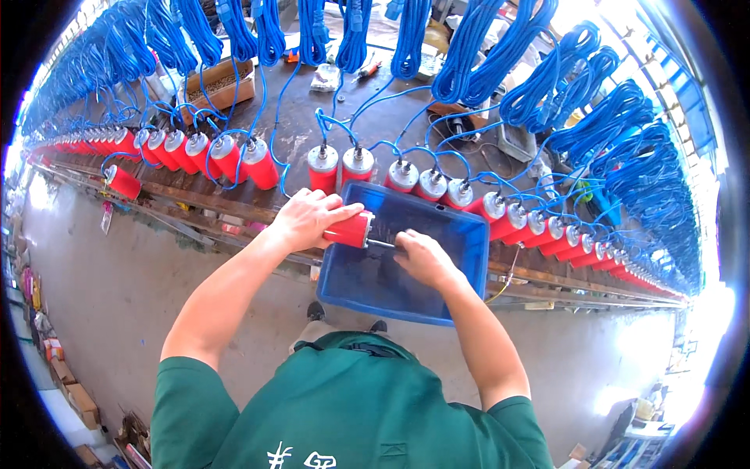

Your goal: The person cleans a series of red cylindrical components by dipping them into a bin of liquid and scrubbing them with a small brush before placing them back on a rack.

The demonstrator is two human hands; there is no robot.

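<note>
Two bare hands meet at the centre of the frame. The left hand (306,221) is closed over a red cylinder (348,230), its fingers beneath hidden; the right hand (426,258) has its fingers curled around a thin metal rod (381,244) aimed at the cylinder's right end. Whether the rod's tip goes in cannot be told, and its other end disappears into the grip.

One blue bin (383,311) sits below both hands, its left edge partly covered. At upper left, one cardboard box (237,92) on the worktop (297,133) holds many small pieces, too tiny to identify.

Two red cylinders stand side by side just above the bin's upper-left corner; one more (123,182) lies out of line at left. Further rows shrink toward both sides, uncountable, as are the blue cable coils (461,62), cut off by the top edge.
</note>
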